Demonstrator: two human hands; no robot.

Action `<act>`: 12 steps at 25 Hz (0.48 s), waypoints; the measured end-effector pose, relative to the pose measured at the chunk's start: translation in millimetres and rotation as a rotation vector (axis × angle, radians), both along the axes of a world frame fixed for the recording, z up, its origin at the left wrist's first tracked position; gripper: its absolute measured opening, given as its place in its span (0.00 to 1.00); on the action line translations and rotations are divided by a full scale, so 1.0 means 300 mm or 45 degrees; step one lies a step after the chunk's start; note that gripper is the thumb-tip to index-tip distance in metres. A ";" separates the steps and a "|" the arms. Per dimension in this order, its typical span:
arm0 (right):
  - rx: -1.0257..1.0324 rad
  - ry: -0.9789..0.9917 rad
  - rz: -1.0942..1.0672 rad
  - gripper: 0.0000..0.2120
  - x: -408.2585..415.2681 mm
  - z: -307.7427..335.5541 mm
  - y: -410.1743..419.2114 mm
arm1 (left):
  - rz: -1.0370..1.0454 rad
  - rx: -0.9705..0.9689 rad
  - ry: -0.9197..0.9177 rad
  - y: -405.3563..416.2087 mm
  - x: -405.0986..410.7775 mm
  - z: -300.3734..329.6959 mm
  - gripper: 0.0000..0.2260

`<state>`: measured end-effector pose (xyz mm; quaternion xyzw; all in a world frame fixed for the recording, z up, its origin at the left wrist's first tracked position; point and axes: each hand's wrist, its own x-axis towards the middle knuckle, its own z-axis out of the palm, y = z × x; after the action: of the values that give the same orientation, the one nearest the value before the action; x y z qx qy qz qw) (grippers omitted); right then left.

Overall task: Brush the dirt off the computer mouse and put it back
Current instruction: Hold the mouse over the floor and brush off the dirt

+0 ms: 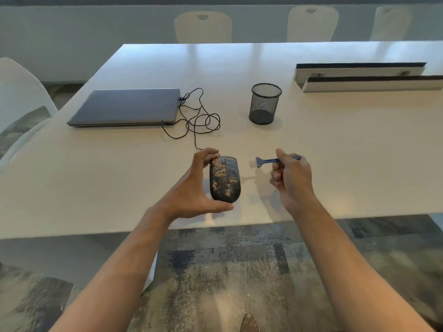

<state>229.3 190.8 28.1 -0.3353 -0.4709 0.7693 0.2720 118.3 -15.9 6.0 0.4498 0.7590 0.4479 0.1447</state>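
Observation:
A black wired computer mouse (224,179), speckled with tan dirt on its top, is held above the white table (119,164) near the front edge. My left hand (194,188) grips it, fingers at its front end and thumb under its back end. My right hand (291,176) holds a small blue brush (266,161) by the handle, a short way right of the mouse. The white bristles point left toward the mouse and do not touch it. The mouse's black cable (199,121) runs in loose loops back to the laptop.
A closed grey laptop (124,107) lies at the back left. A black mesh pen cup (265,103) stands behind the hands. Two long white-and-black strips (359,76) lie at the far right. White chairs (203,26) surround the table; patterned carpet lies below.

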 end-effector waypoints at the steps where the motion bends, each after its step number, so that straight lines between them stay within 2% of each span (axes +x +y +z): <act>1: -0.005 0.014 -0.009 0.15 0.017 0.003 -0.034 | -0.014 0.009 0.004 -0.032 0.017 -0.001 0.51; 12: 0.016 0.062 0.043 0.08 0.199 0.003 -0.334 | -0.092 0.045 0.054 -0.299 0.207 -0.044 0.49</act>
<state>289.1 90.7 29.0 -0.3067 -0.4745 0.7788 0.2724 180.4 -105.4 -7.0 0.4888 0.7371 0.4462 0.1368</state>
